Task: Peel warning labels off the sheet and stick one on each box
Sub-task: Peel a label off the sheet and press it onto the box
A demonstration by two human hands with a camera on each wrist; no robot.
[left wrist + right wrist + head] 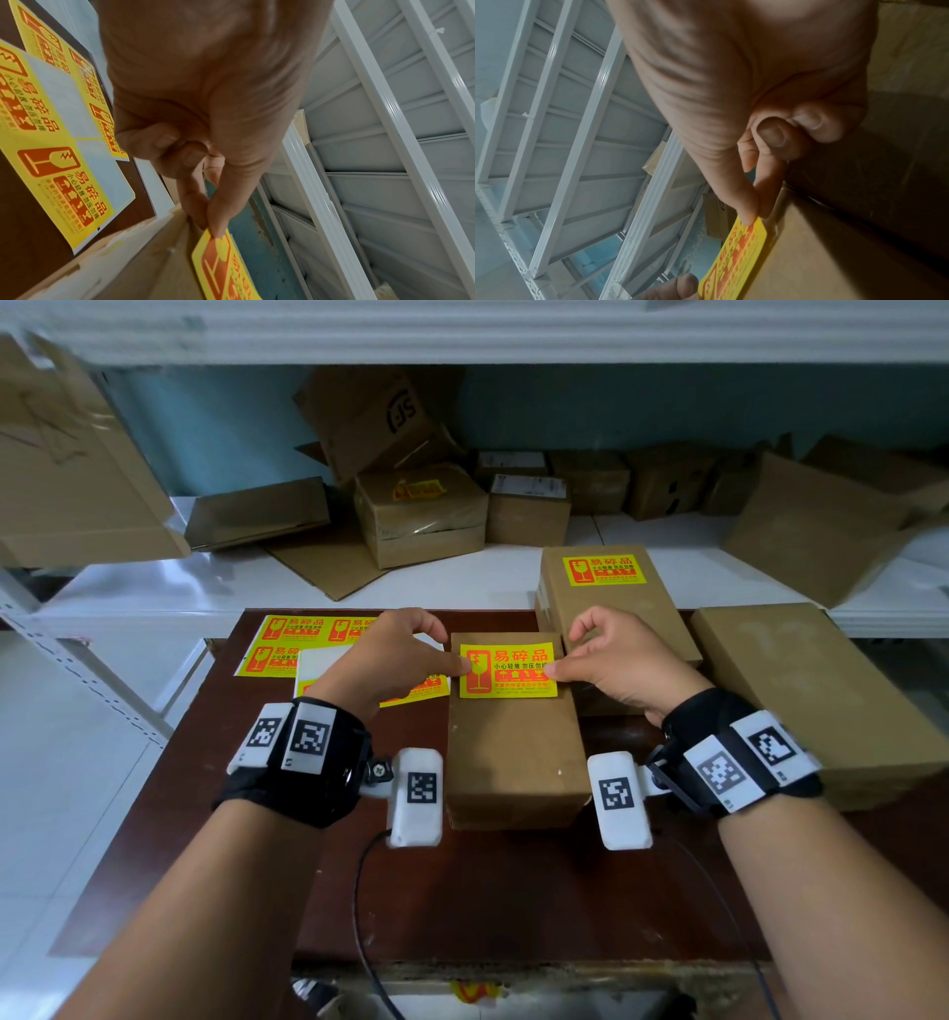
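Observation:
A yellow and red warning label (508,670) hangs just over the far end of a brown cardboard box (516,757) in the middle of the dark table. My left hand (405,654) pinches its left edge between thumb and forefinger, and the label (226,270) shows below that pinch in the left wrist view. My right hand (611,660) pinches the right edge, where the label (739,255) is seen edge-on. The label sheet (369,683), partly peeled, lies under my left hand, with another sheet (292,642) beyond it.
A box (611,603) bearing a label (605,571) lies behind my right hand. A plain long box (816,706) lies at the right. Several more cardboard boxes, one labelled (418,516), crowd the white shelf (462,580) behind the table (513,891).

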